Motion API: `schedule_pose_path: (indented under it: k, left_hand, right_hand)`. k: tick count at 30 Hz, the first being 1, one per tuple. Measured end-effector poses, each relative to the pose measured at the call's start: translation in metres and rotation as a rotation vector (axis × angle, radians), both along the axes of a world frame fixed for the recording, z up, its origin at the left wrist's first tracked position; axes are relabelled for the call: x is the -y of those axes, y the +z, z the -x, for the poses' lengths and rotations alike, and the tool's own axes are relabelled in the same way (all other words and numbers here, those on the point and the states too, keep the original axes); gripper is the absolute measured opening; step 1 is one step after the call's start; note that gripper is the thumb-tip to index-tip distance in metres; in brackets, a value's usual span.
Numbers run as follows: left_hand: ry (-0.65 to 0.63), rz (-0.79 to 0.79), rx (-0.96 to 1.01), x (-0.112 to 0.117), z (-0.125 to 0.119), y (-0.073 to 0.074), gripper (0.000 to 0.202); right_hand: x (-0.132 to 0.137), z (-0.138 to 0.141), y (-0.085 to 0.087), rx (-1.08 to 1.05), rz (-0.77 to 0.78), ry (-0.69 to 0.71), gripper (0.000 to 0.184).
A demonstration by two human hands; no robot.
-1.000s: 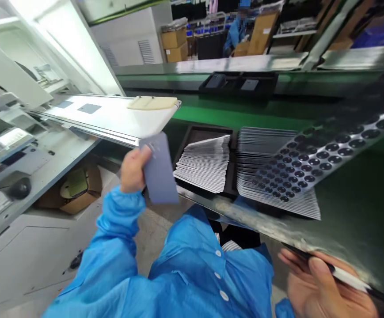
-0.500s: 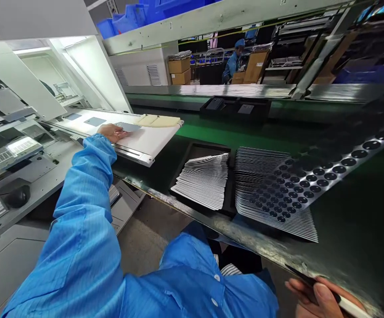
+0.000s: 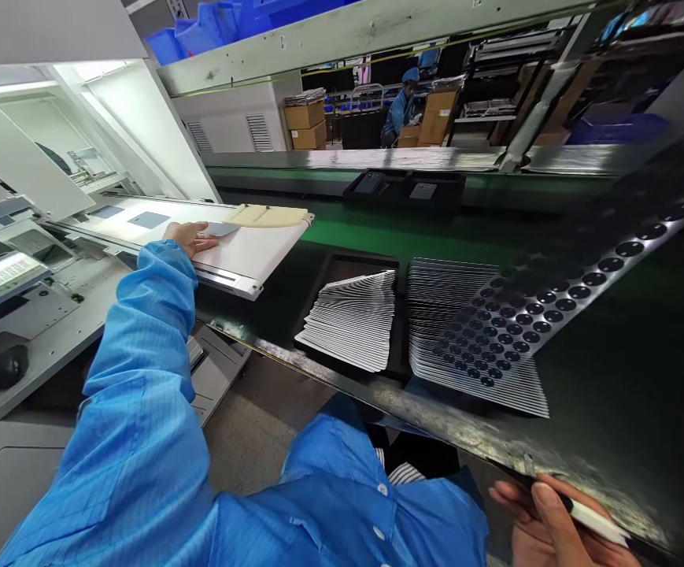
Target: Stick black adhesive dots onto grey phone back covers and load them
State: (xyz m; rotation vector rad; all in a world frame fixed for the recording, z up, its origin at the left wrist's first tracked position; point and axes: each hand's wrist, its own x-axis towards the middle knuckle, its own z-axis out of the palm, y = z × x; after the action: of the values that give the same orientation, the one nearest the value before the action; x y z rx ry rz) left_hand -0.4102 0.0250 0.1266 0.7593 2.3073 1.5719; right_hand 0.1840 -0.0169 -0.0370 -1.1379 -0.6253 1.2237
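My left hand (image 3: 191, 238) reaches over the white conveyor belt (image 3: 253, 250) at the left. Thumb and fingers close on the left end of a thin grey plate (image 3: 223, 229) lying there; the exact grip is partly hidden. Two more grey plates, one of them the middle plate (image 3: 149, 220), lie farther along the belt. At the lower right, my right hand (image 3: 554, 516) is closed round a pen-like tool (image 3: 593, 520) with a thin black tip and a white section. A black tray (image 3: 397, 346) holds a fanned stack of thin plates (image 3: 353, 323); a second fanned stack (image 3: 451, 291) sits beside it.
A clear sheet with black discs (image 3: 519, 323) slants over the right stack. Behind it, a black tray with plates (image 3: 404, 189) stands on the green bench surface (image 3: 342, 220). A cream block (image 3: 271, 216) borders the belt. A person (image 3: 401, 110) sits by boxes in the background.
The view has shifted slightly, moving the scene a little leftward. My left hand stays at the same plate, and my right hand still holds the pen-like tool.
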Motion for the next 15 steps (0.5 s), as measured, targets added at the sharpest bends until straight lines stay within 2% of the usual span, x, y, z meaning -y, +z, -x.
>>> schedule_pose_path:
  k: [3,5,6,7,9,10,11,14,15]
  left_hand:
    - [0.192,0.155,-0.076,0.007,-0.022,0.01,0.048]
    - [0.254,0.187,-0.206,0.013,-0.05,0.015,0.065]
    - [0.253,0.182,-0.312,0.017,-0.068,0.015,0.063]
    - [0.213,0.168,-0.414,0.023,-0.088,0.013,0.052]
    - [0.014,0.147,-0.539,0.042,-0.131,0.004,0.02]
    - [-0.158,0.132,-0.565,0.053,-0.153,-0.003,0.013]
    - [-0.329,0.128,-0.535,0.063,-0.175,-0.013,0.015]
    - [-1.06,0.187,-0.46,0.084,-0.236,-0.052,0.018]
    - [-1.246,0.197,-0.445,0.086,-0.254,-0.066,0.024]
  right_hand:
    - [0.0,-0.001,-0.004,0.005,-0.042,0.004,0.042]
    - [0.0,0.0,-0.004,0.006,-0.095,-0.008,0.037]
    - [0.0,0.001,-0.004,0.008,-0.125,-0.025,0.034]
    - [-0.002,0.003,-0.005,0.016,-0.152,-0.041,0.03]
    - [-0.006,0.007,-0.008,0.03,-0.222,-0.072,0.024]
    - [-0.008,0.01,-0.01,0.044,-0.247,-0.062,0.021]
    - [-0.011,0.012,-0.013,0.061,-0.267,-0.046,0.019]
    - [-0.019,0.021,-0.026,0.085,-0.297,0.02,0.016]
    - [-0.02,0.023,-0.03,0.083,-0.297,0.043,0.015]
